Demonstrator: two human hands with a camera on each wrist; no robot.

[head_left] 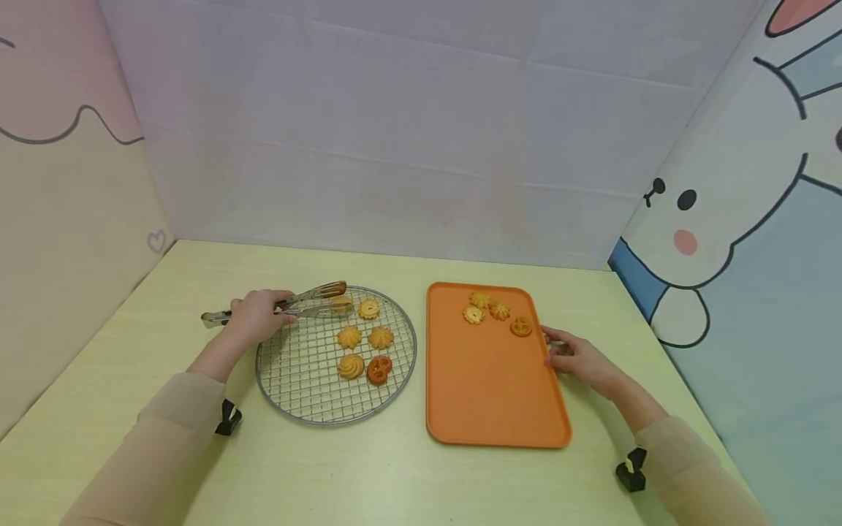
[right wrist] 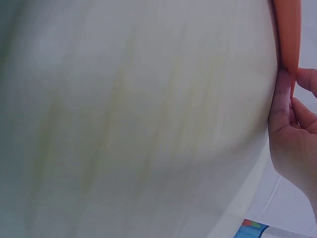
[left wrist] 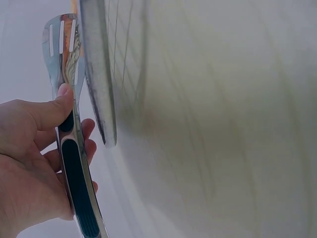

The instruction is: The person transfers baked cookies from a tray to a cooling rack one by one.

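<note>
Left hand (head_left: 258,314), head view: fingers curled round a pair of metal tongs (head_left: 289,304), whose tips close on a biscuit (head_left: 340,303) at the far edge of a round wire rack (head_left: 299,394). Five more biscuits lie on the rack: one (head_left: 369,308) just beside the pinched one, two in the middle, and two nearer the person, one of them a darker pretzel shape (head_left: 378,370). The rack rests on the pale yellow-green counter (head_left: 368,482), just left of an orange tray (head_left: 490,387). Four biscuits (head_left: 495,313) sit grouped at the tray's far end. The right hand (head_left: 579,356) rests against the tray's right edge, fingers loosely bent and touching the rim. Left wrist view: the left hand (left wrist: 29,163) grips the tongs (left wrist: 74,163), thumb pressed on the upper arm and fingers wrapped beneath; the slotted tips (left wrist: 62,39) are drawn together, and the rack's rim (left wrist: 99,74) runs just beside them. Right wrist view: the right hand (right wrist: 292,139) lies at the tray's edge (right wrist: 290,34), fingertips (right wrist: 282,94) touching it; much of this view is filled by the blurred counter (right wrist: 138,119).
</note>
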